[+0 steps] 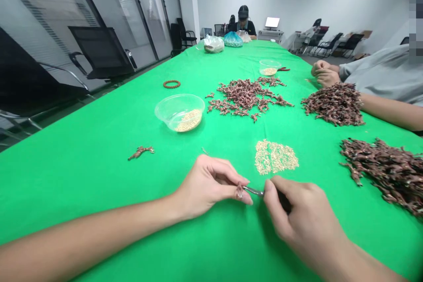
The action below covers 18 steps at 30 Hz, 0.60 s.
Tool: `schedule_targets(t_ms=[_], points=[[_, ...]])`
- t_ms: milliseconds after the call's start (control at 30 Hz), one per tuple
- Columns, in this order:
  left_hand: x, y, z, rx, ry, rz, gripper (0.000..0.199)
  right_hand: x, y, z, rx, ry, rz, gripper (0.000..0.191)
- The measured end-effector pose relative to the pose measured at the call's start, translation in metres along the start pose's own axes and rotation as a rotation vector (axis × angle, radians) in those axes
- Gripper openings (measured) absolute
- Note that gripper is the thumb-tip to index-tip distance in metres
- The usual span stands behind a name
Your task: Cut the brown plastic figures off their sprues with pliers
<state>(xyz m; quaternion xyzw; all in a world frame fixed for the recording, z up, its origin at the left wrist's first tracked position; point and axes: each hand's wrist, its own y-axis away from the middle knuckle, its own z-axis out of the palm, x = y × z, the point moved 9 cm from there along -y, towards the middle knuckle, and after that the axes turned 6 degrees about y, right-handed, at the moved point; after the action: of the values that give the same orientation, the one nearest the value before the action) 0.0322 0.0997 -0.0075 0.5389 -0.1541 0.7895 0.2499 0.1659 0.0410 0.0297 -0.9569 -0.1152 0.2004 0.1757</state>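
Note:
My left hand pinches a small shrivelled brown piece between thumb and fingertips. My right hand is closed round a slim tool with a dark handle and a bent metal tip. That tip meets the brown piece at my left fingertips; exactly how it touches, I cannot tell. Just beyond my right hand, pale grain-like bits lie spread in a thin patch. A single brown piece rests on the green cloth to the left of my left hand.
A clear plastic bowl holds pale bits. Brown pieces form heaps at the centre, farther right and near right. Beyond are a brown ring, a smaller bowl, red-handled pliers and bags. A co-worker's hands are at right.

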Motion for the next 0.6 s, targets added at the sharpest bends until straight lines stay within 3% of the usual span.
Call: schedule_targets(t_ms=[133, 200, 233, 300, 400, 500, 600], points=[[0.009, 0.003, 0.002, 0.012, -0.175, 0.071, 0.012, 0.019, 0.013, 0.038, -0.463, -0.356, 0.359, 0.054], [0.011, 0.003, 0.003, 0.011, -0.226, 0.086, 0.012, 0.021, 0.021, 0.047, -0.586, -0.511, 0.481, 0.057], [0.011, 0.002, 0.004, 0.012, -0.222, 0.082, 0.012, 0.021, 0.02, 0.046, -0.59, -0.539, 0.493, 0.056], [0.007, 0.001, 0.001, 0.026, -0.16, 0.046, 0.013, 0.021, 0.01, 0.035, -0.482, -0.467, 0.399, 0.05], [-0.003, -0.002, -0.004, 0.047, -0.037, -0.046, 0.018, 0.011, -0.008, -0.002, -0.09, -0.195, 0.089, 0.035], [-0.009, -0.004, -0.006, 0.031, 0.024, -0.089, 0.022, -0.009, -0.003, -0.028, 0.264, 0.012, -0.229, 0.01], [-0.01, -0.004, -0.003, -0.013, 0.064, -0.106, 0.024, -0.023, 0.007, -0.031, 0.384, 0.15, -0.415, 0.007]])
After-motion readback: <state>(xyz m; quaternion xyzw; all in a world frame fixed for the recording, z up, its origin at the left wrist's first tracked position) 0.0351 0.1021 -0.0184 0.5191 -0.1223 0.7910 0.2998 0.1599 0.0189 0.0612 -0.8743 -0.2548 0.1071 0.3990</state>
